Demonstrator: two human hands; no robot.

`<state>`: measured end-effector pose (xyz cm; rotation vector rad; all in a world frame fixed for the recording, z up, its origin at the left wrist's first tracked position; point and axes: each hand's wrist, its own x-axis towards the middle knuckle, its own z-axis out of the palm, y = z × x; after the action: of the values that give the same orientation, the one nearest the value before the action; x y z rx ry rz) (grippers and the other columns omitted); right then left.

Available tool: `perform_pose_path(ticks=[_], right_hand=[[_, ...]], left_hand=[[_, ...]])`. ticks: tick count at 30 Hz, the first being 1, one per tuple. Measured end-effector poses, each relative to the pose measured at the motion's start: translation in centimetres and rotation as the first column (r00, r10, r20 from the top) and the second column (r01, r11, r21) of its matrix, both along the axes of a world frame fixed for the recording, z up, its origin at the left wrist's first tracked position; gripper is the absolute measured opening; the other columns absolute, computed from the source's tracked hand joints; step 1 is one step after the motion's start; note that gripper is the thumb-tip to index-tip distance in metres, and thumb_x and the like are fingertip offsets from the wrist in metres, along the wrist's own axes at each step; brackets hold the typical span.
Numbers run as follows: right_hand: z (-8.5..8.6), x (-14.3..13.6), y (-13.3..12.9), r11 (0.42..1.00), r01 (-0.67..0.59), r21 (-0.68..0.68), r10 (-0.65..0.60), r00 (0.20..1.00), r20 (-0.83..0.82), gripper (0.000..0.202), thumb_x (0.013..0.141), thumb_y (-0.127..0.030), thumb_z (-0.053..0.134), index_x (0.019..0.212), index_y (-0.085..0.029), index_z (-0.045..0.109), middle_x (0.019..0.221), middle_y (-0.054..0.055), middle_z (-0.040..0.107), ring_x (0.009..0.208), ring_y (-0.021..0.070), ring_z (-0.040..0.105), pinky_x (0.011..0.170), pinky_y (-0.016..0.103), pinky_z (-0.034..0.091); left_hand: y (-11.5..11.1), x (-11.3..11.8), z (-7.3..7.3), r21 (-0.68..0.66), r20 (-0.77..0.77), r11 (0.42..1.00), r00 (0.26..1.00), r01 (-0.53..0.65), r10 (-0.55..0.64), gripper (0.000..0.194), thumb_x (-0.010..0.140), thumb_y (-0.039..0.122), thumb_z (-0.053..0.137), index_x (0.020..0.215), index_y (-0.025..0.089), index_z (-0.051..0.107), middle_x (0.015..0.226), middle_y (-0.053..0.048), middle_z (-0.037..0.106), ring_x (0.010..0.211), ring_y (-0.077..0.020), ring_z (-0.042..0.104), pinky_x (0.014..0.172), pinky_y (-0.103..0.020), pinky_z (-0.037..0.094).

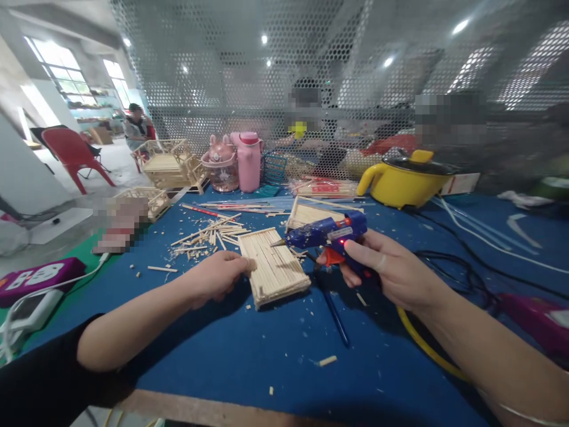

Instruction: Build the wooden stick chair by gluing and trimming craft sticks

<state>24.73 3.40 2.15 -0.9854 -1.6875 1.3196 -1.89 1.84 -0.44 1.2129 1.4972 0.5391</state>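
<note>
In my right hand [382, 264] is a blue hot glue gun [317, 231] with an orange trigger and a small red light, its metal nozzle pointing left. That nozzle tip sits over a flat panel of pale wooden sticks [275, 261], though I cannot tell whether they touch. My left hand [226, 273] pinches the panel's left edge between thumb and fingers. Behind the glue gun lies another stick panel [311, 213], partly hidden. Loose short sticks [208, 234] are heaped left of the panel. A dark blue pen-like tool [335, 314] lies below the gun.
A yellow electric pot [406, 181] stands at the back right, cables [462, 273] coiled before it. A pink jug [249, 160] and stick-built models [171, 166] line the back left. A perforated metal screen [249, 77] rises behind, people beyond it. Purple power strips [42, 281] flank the table.
</note>
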Motion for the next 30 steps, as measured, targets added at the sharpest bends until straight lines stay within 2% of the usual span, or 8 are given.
perform_pose_path(ticks=[4,8,15,18,24,30], right_hand=[[0.2,0.0,-0.4,0.999,-0.036,0.007,0.036,0.999,0.011,0.031,0.08,-0.047,0.061,0.092,-0.019,0.058,0.081,0.004,0.065,0.048,0.0084,0.048,0.047,0.026,0.042],[0.1,-0.4,-0.7,0.994,-0.103,-0.035,0.105,0.993,0.047,0.034,0.08,-0.048,0.061,0.094,-0.017,0.057,0.082,0.005,0.064,0.048,0.0082,0.048,0.045,0.025,0.041],[-0.3,-0.8,-0.9,0.976,-0.208,-0.069,0.215,0.971,0.109,0.036,0.082,-0.049,0.059,0.098,-0.017,0.059,0.077,0.003,0.062,0.047,0.0077,0.046,0.044,0.023,0.039],[-0.4,-1.0,-1.3,0.973,-0.216,-0.078,0.224,0.967,0.119,0.034,0.082,-0.049,0.059,0.094,-0.018,0.061,0.073,0.002,0.06,0.048,0.0082,0.046,0.043,0.023,0.039],[-0.9,-1.4,-1.6,0.973,-0.21,-0.096,0.223,0.962,0.157,0.035,0.084,-0.049,0.057,0.097,-0.017,0.061,0.074,0.003,0.06,0.049,0.0082,0.045,0.043,0.022,0.039],[-1.2,-1.6,-1.4,0.97,-0.226,-0.09,0.238,0.959,0.155,0.033,0.085,-0.048,0.056,0.096,-0.017,0.059,0.074,0.002,0.06,0.049,0.0074,0.043,0.044,0.021,0.039]], left_hand=[[0.6,-0.3,0.5,-0.033,0.063,0.991,0.99,0.128,-0.126,0.033,0.072,0.04,0.058,0.06,0.02,0.035,0.05,0.008,0.029,0.039,-0.005,0.023,0.037,-0.021,0.012],[0.7,-0.6,0.2,-0.029,0.162,0.975,0.963,0.222,-0.214,0.033,0.073,0.043,0.059,0.064,0.021,0.036,0.051,0.009,0.028,0.04,-0.0055,0.023,0.037,-0.02,0.014],[-0.1,-0.7,-0.9,0.044,0.101,0.983,0.978,0.178,-0.182,0.046,0.073,0.064,0.056,0.07,0.02,0.043,0.053,0.008,0.03,0.04,-0.0049,0.023,0.037,-0.02,0.014],[-0.6,-0.6,-1.1,0.08,0.093,0.984,0.982,0.16,-0.167,0.046,0.076,0.065,0.053,0.071,0.019,0.046,0.054,0.007,0.031,0.041,-0.0048,0.022,0.037,-0.02,0.015],[-0.9,-0.5,-1.4,0.022,0.151,0.991,0.979,0.134,-0.136,0.043,0.079,0.062,0.051,0.074,0.019,0.045,0.056,0.007,0.032,0.042,-0.0044,0.021,0.037,-0.019,0.014],[-0.8,-0.6,-1.4,0.03,0.141,0.988,0.978,0.153,-0.156,0.044,0.078,0.063,0.051,0.078,0.019,0.046,0.059,0.007,0.034,0.044,-0.0048,0.023,0.038,-0.018,0.016]])
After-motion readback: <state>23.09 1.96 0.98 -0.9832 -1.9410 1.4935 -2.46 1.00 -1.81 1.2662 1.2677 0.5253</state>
